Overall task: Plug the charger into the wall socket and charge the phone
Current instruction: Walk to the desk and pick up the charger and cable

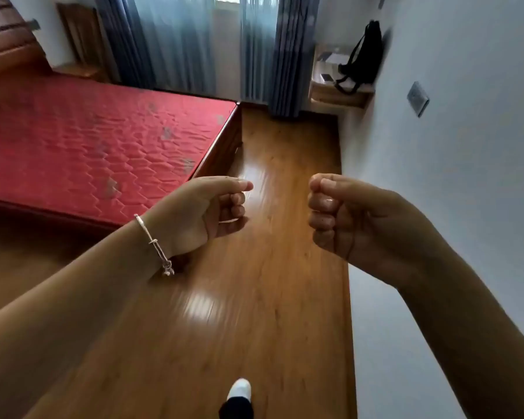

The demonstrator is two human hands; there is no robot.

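Observation:
My left hand (212, 207) is curled into a fist over the wooden floor, a thin bracelet on its wrist. My right hand (342, 216) is also a closed fist, close to the white wall. Neither hand holds anything. A grey wall socket plate (418, 99) sits on the right wall, farther ahead. On a low wooden bedside table (339, 92) in the far right corner lies a small flat dark thing (326, 77) that may be the phone. No charger is visible.
A bed with a red quilted mattress (103, 140) fills the left. A black backpack (362, 55) leans against the wall on the bedside table. Blue curtains (194, 40) hang at the back. A wooden floor strip (285, 237) runs between bed and wall. My foot (239, 391) shows below.

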